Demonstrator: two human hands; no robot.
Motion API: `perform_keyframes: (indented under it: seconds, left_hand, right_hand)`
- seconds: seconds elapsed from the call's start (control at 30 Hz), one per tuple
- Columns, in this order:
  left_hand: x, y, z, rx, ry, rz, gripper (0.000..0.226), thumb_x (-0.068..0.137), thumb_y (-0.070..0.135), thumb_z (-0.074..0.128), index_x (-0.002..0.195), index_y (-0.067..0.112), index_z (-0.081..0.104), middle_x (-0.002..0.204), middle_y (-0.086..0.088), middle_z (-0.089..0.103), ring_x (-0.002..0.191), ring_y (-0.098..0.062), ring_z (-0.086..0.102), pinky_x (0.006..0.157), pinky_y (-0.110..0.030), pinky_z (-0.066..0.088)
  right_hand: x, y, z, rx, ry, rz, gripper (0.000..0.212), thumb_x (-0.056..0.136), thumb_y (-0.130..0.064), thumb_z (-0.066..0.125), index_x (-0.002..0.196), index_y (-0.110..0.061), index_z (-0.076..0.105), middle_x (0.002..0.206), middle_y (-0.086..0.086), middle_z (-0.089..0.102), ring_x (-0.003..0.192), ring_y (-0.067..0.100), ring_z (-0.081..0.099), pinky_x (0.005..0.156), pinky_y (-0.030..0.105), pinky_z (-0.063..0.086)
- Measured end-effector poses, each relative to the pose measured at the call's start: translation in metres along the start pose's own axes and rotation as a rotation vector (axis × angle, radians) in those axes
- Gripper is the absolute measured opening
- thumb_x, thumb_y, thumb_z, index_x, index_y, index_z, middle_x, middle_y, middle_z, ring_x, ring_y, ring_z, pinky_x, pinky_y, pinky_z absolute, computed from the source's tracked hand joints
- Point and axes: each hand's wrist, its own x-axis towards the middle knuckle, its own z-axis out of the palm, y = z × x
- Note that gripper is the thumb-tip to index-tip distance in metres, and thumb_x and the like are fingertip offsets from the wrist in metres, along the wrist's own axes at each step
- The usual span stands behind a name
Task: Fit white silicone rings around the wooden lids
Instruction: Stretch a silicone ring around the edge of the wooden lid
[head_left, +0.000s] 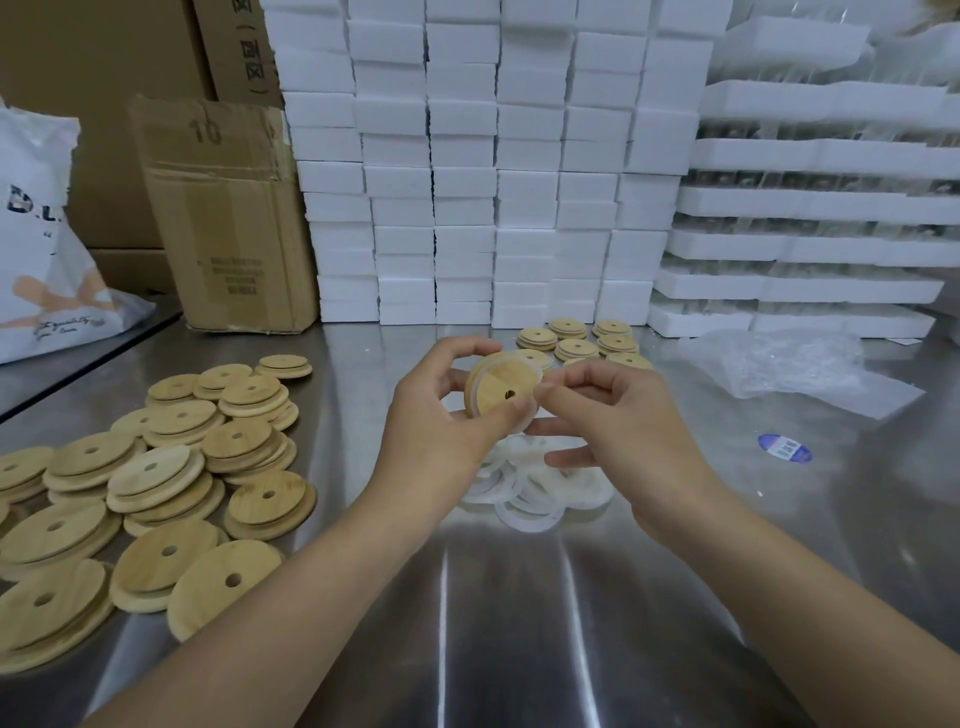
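Steel tabletop (509, 597), with white foam blocks (467, 171) stacked along its far edge. Loose wooden lids (156, 478) heaped by its left edge, and a smaller lid cluster (587, 340) near the far edge. Spare silicone rings (530, 499) piled mid-tabletop, beneath my hands. My left hand (441, 421) grips the held lid (496, 387), tilted, above that pile. My right hand (623, 431) pinches the white ring (525, 423) lying partly round the lid's rim.
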Motion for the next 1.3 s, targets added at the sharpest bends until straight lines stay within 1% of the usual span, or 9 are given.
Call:
perform_keyframes:
  seconds: [0.13, 0.23, 0.37, 0.5, 0.67, 0.83, 0.97, 1.17, 1.3]
  left_hand:
    - [0.000, 0.001, -0.003, 0.008, -0.014, 0.000, 0.042, 0.078, 0.028, 0.097, 0.105, 0.045, 0.070, 0.100, 0.004, 0.081, 0.081, -0.020, 0.081, 0.077, -0.040, 0.068]
    - [0.000, 0.002, -0.003, -0.013, -0.035, -0.010, 0.037, 0.085, 0.018, 0.091, 0.107, 0.039, 0.070, 0.097, 0.006, 0.083, 0.081, -0.017, 0.081, 0.069, -0.031, 0.066]
    - [0.005, 0.008, -0.008, -0.172, -0.063, -0.095, 0.036, 0.088, 0.007, 0.085, 0.116, 0.025, 0.072, 0.098, -0.004, 0.084, 0.087, -0.024, 0.082, 0.068, -0.028, 0.064]
    - [0.007, 0.013, -0.011, -0.313, -0.079, -0.141, 0.037, 0.089, 0.003, 0.083, 0.122, 0.016, 0.070, 0.101, -0.010, 0.084, 0.090, -0.027, 0.082, 0.070, -0.028, 0.064]
    - [0.007, 0.012, -0.010, -0.343, -0.084, -0.138, 0.037, 0.090, 0.002, 0.082, 0.122, 0.015, 0.070, 0.103, -0.011, 0.083, 0.093, -0.031, 0.082, 0.073, -0.031, 0.066]
    - [0.006, 0.009, -0.010, -0.337, -0.061, -0.158, 0.036, 0.089, 0.004, 0.083, 0.121, 0.016, 0.069, 0.102, -0.010, 0.083, 0.092, -0.030, 0.082, 0.075, -0.033, 0.067]
    - [0.005, 0.007, -0.010, -0.339, -0.045, -0.166, 0.036, 0.089, 0.005, 0.083, 0.119, 0.016, 0.068, 0.102, -0.011, 0.083, 0.092, -0.032, 0.082, 0.081, -0.039, 0.068]
    - [0.007, 0.014, -0.013, -0.422, -0.018, -0.205, 0.035, 0.089, 0.001, 0.081, 0.120, 0.011, 0.069, 0.102, -0.013, 0.083, 0.090, -0.030, 0.082, 0.071, -0.032, 0.066]
    - [0.009, 0.018, -0.014, -0.485, -0.033, -0.226, 0.037, 0.090, 0.004, 0.080, 0.124, 0.011, 0.068, 0.106, -0.014, 0.082, 0.093, -0.031, 0.082, 0.073, -0.031, 0.065]
  right_hand:
    - [-0.001, 0.003, 0.004, -0.044, 0.034, -0.061, 0.012, 0.090, -0.024, 0.079, 0.092, -0.013, 0.074, 0.089, 0.005, 0.080, 0.083, 0.019, 0.080, 0.068, 0.042, 0.066]
    - [0.000, 0.004, 0.003, -0.060, 0.042, -0.085, 0.009, 0.097, -0.017, 0.073, 0.092, -0.009, 0.072, 0.087, 0.007, 0.080, 0.081, 0.020, 0.080, 0.066, 0.038, 0.065]
    - [0.003, -0.001, -0.003, 0.002, -0.055, -0.061, 0.012, 0.102, -0.012, 0.068, 0.096, -0.003, 0.071, 0.088, 0.011, 0.081, 0.085, 0.022, 0.081, 0.069, 0.031, 0.063]
    - [0.005, -0.006, -0.010, 0.049, -0.138, -0.028, 0.014, 0.101, -0.015, 0.067, 0.100, -0.003, 0.073, 0.094, 0.011, 0.082, 0.092, 0.020, 0.080, 0.078, 0.027, 0.062]
    - [0.005, -0.007, -0.014, 0.008, -0.167, -0.019, 0.021, 0.098, -0.023, 0.072, 0.105, -0.003, 0.074, 0.099, 0.007, 0.082, 0.099, 0.015, 0.079, 0.089, 0.037, 0.060]
    - [0.003, -0.005, -0.009, -0.025, -0.102, -0.031, 0.018, 0.094, -0.025, 0.077, 0.099, -0.008, 0.078, 0.094, 0.005, 0.082, 0.094, 0.013, 0.078, 0.084, 0.038, 0.062]
    - [0.002, -0.001, -0.004, -0.057, -0.081, -0.034, 0.014, 0.092, -0.025, 0.079, 0.090, -0.012, 0.081, 0.100, 0.001, 0.079, 0.103, 0.021, 0.074, 0.079, 0.033, 0.066]
    - [0.002, -0.002, -0.004, -0.088, -0.108, -0.043, 0.016, 0.094, -0.024, 0.076, 0.089, -0.010, 0.080, 0.099, -0.004, 0.080, 0.103, 0.017, 0.075, 0.083, 0.038, 0.066]
    - [0.001, -0.007, -0.008, -0.054, -0.167, -0.063, 0.017, 0.095, -0.024, 0.075, 0.092, -0.009, 0.080, 0.106, -0.007, 0.080, 0.105, 0.011, 0.075, 0.084, 0.036, 0.066]
